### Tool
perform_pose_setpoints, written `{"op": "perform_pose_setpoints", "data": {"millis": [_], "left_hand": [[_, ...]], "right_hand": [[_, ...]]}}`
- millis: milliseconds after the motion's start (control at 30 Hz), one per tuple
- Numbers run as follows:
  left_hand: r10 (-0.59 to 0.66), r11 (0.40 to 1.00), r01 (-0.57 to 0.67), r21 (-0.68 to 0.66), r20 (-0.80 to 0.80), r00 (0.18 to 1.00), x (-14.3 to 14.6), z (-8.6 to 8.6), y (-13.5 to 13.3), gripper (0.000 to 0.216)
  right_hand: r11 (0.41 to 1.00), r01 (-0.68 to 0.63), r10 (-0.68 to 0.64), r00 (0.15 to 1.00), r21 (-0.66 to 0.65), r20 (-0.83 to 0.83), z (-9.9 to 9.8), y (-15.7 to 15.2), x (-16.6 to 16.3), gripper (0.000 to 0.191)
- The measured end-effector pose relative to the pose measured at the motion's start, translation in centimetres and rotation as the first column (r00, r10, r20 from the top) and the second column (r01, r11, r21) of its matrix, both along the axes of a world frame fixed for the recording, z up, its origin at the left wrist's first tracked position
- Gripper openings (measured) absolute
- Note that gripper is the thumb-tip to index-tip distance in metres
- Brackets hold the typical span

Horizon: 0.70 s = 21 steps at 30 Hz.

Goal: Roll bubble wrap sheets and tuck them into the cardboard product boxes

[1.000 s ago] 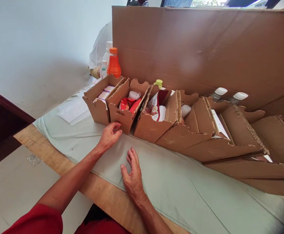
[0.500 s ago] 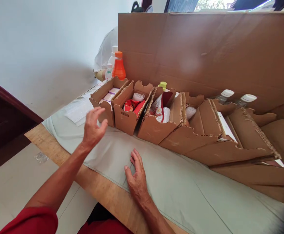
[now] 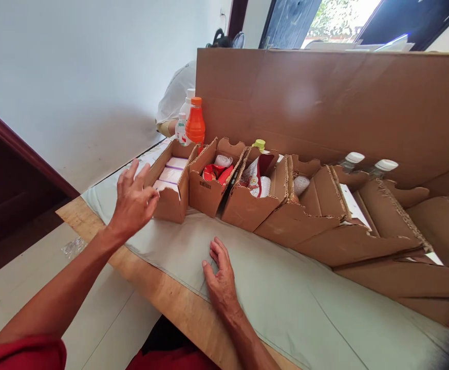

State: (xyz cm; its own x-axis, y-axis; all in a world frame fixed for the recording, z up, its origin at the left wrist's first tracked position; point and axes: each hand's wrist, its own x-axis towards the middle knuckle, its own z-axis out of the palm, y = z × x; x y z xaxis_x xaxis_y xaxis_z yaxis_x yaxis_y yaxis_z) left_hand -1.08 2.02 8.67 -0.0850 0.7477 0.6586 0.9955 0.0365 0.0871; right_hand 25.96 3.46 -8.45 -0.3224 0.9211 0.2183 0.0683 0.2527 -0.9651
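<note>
My left hand [image 3: 132,201] hovers open, fingers spread, just left of the leftmost cardboard box [image 3: 170,185], which holds white and purple packets. It is empty and may brush the box's left wall. My right hand [image 3: 219,277] lies flat and empty on the pale green cloth [image 3: 286,298], in front of the box row. The second box [image 3: 209,180] holds red packets and a white roll. A third box [image 3: 249,198] holds a red and white pouch.
More cardboard boxes [image 3: 348,216] run to the right, with two white-capped bottles [image 3: 367,163] behind them. A tall cardboard sheet [image 3: 324,103] stands behind the row. An orange bottle [image 3: 195,123] and small bottles stand at the far left end. Another person in white [image 3: 176,95] sits beyond. The wooden table edge [image 3: 158,293] is near me.
My left hand left the front of the second box, lifted and swung left to beside the leftmost box. My right hand stayed on the cloth. The view tilted up slightly.
</note>
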Motion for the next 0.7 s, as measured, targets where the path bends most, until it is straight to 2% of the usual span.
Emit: {"op": "perform_pose_setpoints", "data": {"millis": [133,267,333,367,400,467,500,533,567,600,633,700], "left_hand": [[-0.098,0.995,0.099,0.0,-0.14,0.985,6.4,0.5,-3.4,0.015],[-0.322,0.944,0.328,0.023,-0.136,0.937,12.3,2.2,-5.2,0.013],[-0.415,0.894,0.421,0.155,-0.068,0.907,12.6,3.1,-6.0,0.003],[-0.425,0.871,0.413,0.264,-0.015,0.905,11.8,3.2,-6.3,0.007],[-0.408,0.855,0.355,0.378,0.066,0.911,10.4,3.0,-6.4,0.015],[-0.335,0.82,0.097,0.564,0.337,0.88,6.5,1.7,-5.7,0.027],[-0.31,0.83,-0.042,0.556,0.524,0.794,4.3,0.7,-4.9,0.031],[-0.306,0.842,-0.157,0.516,0.697,0.648,2.3,-0.5,-3.9,0.034],[-0.295,0.878,-0.222,0.425,0.843,0.45,0.6,-1.8,-2.9,0.037],[-0.274,0.902,-0.223,0.37,0.89,0.365,-0.6,-3.0,-1.9,0.042],[-0.282,0.921,-0.204,0.331,0.929,0.238,-1.2,-4.1,-1.1,0.045],[-0.305,0.947,-0.107,0.304,0.952,0.009,-0.9,-5.7,-0.4,0.055]], "right_hand": [[0.998,0.042,-0.045,0.997,-0.05,-0.057,1.2,1.0,0.2,0.037],[0.989,0.147,-0.147,0.988,-0.006,-0.051,3.6,1.6,1.4,0.035],[0.984,0.176,-0.176,0.984,0.006,-0.026,4.8,1.3,2.2,0.035],[0.983,0.184,-0.184,0.983,0.001,-0.012,5.3,0.9,2.5,0.035],[0.983,0.185,-0.185,0.983,-0.009,-0.002,5.6,0.3,2.7,0.035],[0.985,0.17,-0.17,0.985,-0.029,0.0,6.0,-1.3,2.8,0.036],[0.988,0.151,-0.151,0.989,-0.032,-0.006,6.1,-2.2,2.5,0.037],[0.992,0.126,-0.126,0.992,-0.031,-0.015,6.1,-3.1,2.2,0.041],[0.995,0.097,-0.097,0.995,-0.026,-0.021,6.1,-4.0,1.7,0.046],[0.997,0.069,-0.069,0.997,-0.019,-0.022,6.1,-4.9,1.3,0.053],[0.999,0.044,-0.045,0.999,-0.01,-0.019,6.1,-5.6,0.9,0.059],[1.0,0.028,-0.028,1.0,0.008,-0.006,6.4,-6.5,0.4,0.072]]}}
